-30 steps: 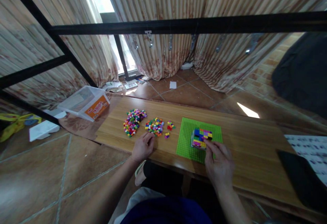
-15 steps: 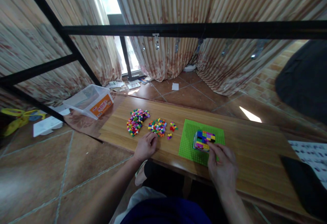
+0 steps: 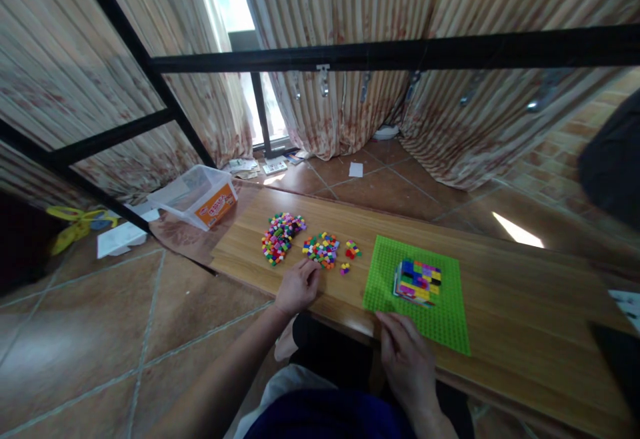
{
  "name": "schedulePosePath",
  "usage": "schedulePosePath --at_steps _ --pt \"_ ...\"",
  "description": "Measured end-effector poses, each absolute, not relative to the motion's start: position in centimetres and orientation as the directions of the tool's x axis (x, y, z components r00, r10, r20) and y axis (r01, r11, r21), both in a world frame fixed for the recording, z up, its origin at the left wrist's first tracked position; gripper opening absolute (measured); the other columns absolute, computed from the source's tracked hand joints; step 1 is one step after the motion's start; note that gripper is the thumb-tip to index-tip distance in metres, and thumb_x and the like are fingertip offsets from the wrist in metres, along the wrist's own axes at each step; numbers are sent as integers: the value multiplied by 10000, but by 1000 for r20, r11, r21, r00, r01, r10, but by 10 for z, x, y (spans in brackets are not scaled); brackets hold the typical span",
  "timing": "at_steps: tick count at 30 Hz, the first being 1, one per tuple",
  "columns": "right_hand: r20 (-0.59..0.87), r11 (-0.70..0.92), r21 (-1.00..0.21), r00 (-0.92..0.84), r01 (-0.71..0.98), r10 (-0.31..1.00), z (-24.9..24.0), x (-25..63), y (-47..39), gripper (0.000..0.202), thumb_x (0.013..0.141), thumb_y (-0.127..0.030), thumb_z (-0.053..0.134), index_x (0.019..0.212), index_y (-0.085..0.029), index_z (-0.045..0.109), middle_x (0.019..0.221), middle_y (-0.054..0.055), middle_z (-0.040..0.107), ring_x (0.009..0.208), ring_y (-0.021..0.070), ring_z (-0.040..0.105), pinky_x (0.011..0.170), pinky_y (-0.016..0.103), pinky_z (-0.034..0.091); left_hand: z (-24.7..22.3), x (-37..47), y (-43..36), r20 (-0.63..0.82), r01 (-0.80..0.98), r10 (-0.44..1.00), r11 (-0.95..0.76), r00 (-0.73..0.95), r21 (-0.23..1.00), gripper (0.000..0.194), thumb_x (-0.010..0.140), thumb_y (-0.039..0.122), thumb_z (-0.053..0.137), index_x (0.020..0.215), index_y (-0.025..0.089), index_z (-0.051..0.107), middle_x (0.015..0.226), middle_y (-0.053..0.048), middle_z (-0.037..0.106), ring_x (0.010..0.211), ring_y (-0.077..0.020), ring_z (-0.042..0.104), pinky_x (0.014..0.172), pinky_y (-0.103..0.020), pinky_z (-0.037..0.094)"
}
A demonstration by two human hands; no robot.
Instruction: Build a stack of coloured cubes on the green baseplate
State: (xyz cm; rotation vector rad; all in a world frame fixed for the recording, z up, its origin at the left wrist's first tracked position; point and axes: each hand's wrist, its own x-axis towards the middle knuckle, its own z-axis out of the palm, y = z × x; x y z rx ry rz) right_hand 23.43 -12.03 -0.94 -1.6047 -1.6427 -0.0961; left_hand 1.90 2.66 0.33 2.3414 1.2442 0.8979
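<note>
My left hand (image 3: 299, 287) rests at the table's front edge, its fingers curled together beside a pile of small coloured bricks (image 3: 321, 251). Whatever those fingers may hold is hidden. Lower right, my right hand (image 3: 409, 357) hovers by the near left corner of a green studded baseplate (image 3: 445, 322), fingers stretched loosely forward and nothing visible in them. On the baseplate stands a block of multicoloured toy bricks (image 3: 419, 281), apart from both hands. Two small brick clusters, one larger (image 3: 353, 249) and one tiny (image 3: 345, 268), lie between the pile and the baseplate.
Another, bigger heap of bricks (image 3: 281, 237) lies at the left on the wooden table (image 3: 520, 292). A clear plastic bin (image 3: 200, 193) with an orange label stands beyond the table's left end. A black metal frame (image 3: 370, 55) crosses in front of the curtains. Something dark (image 3: 613, 352) lies at far right.
My right hand has left the brick block and moved down and left, to the baseplate's near edge. My left hand stays by the pile. The whole view has shifted slightly.
</note>
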Motion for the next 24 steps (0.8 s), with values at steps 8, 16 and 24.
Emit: schedulePosePath --at_steps 8,16,24 --pt "517 147 -504 160 851 841 -30 240 -118 274 968 -310 453 1027 -208 701 996 74 709 896 181 675 767 310 553 5 18 26 354 604 844 -535 402 590 153 921 186 474 893 194 625 820 -41 633 794 -163 614 737 -271 486" --pt "527 164 -499 148 851 837 -34 241 -117 239 945 -264 483 1040 -212 697 1000 73 704 890 174 677 774 308 558 18 52 29 346 614 867 -498 359 612 144 909 179 505 948 192 643 871 -44 653 802 -163 610 738 -276 499" --pt "555 179 -460 124 870 822 -36 241 -116 221 936 -238 491 1024 -205 690 981 74 706 866 173 680 756 304 560 38 99 61 242 771 839 -544 488 330 203 857 112 529 998 177 660 1025 -103 616 993 -237 575 902 -372 494"
